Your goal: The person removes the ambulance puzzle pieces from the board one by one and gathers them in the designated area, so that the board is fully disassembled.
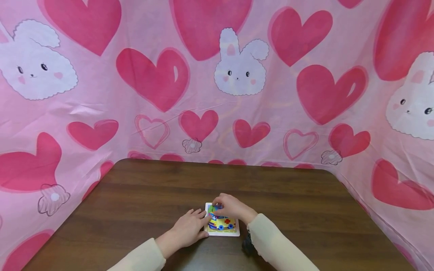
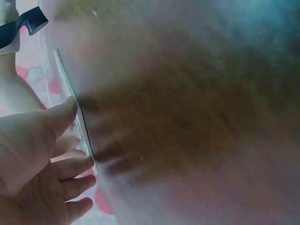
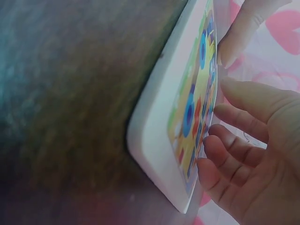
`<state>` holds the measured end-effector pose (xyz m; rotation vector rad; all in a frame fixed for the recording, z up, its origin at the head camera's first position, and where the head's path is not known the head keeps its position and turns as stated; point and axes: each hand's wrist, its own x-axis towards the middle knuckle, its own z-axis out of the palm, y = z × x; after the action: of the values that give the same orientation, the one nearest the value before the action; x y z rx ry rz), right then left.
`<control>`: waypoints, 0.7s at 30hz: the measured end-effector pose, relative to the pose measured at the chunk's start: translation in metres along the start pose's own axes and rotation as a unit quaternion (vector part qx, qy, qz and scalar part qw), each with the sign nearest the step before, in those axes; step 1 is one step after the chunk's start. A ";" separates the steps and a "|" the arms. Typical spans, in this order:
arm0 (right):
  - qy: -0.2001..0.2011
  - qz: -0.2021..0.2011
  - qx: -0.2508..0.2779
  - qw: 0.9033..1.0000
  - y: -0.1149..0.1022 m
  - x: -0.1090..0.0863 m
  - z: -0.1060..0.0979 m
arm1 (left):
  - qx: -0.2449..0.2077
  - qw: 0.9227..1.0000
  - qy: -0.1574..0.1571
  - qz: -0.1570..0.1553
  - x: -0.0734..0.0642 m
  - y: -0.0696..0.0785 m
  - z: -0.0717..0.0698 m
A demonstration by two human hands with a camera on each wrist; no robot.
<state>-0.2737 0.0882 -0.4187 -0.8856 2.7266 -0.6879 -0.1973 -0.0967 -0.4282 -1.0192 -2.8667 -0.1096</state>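
Brown table held picture board; left hand, fingers straight, touched its left edge; right hand bent over it, grip unclear.

Table, dark brown, wood-grained, far corners rounded; extends beneath and beyond the grip. Cloth, pink, creased; hangs behind the table and to the grip's left and right. Printed thereon: red hearts; sketched flowers; white rabbit heads, three (the outer two cropped), one beyond the grip, one either side.
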 end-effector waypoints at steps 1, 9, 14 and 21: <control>0.000 0.001 0.000 1.000 0.000 0.000 0.000 | -0.001 1.000 0.000 -0.002 0.000 0.000 0.000; -0.004 0.007 -0.017 1.000 -0.001 0.001 0.001 | 0.003 1.000 -0.002 0.001 0.000 0.000 0.000; -0.009 0.008 -0.025 1.000 -0.004 0.004 0.001 | -0.006 1.000 -0.010 -0.004 0.000 -0.001 -0.001; -0.005 0.025 0.023 0.999 0.001 0.009 0.003 | 0.006 1.000 -0.008 0.000 0.001 0.001 -0.002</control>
<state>-0.2805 0.0822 -0.4222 -0.8049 2.7036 -0.7313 -0.1974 -0.0961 -0.4257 -1.0239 -2.8777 -0.0855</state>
